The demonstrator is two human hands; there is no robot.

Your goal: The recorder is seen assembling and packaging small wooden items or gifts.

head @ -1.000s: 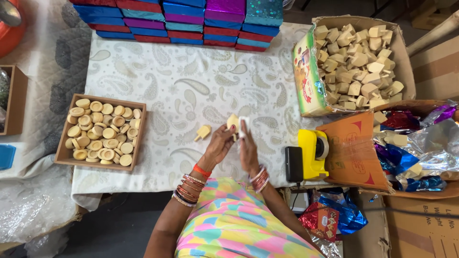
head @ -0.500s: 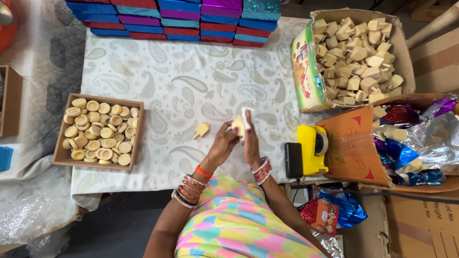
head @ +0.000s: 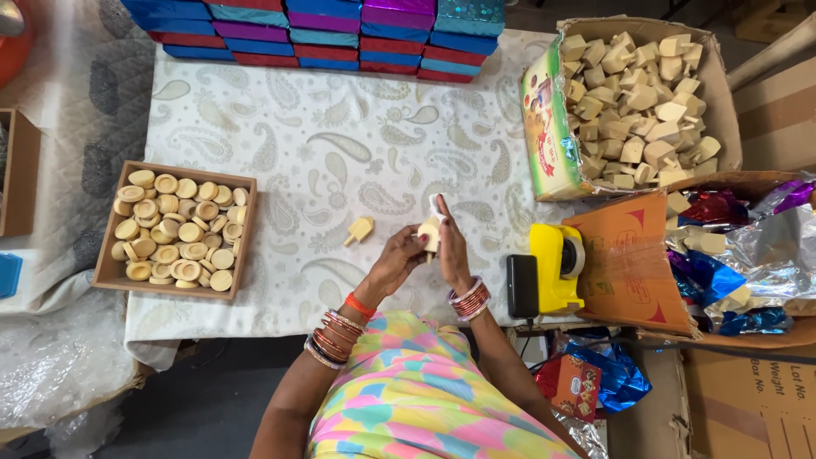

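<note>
Head view: my left hand point(head: 398, 263) and right hand point(head: 452, 246) both pinch one small pale wooden piece point(head: 429, 233) above the paisley tablecloth point(head: 340, 144), mid-table; I'd grip firm, fingers off its white strip.

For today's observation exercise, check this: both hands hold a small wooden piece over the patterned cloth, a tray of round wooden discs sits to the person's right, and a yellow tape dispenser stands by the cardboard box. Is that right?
One detail is wrong. In the head view the tray of round wooden discs sits to the person's left, not right. The rest stands: the left hand and right hand hold the small wooden piece over the patterned cloth, and the yellow tape dispenser stands by the cardboard box.
</note>
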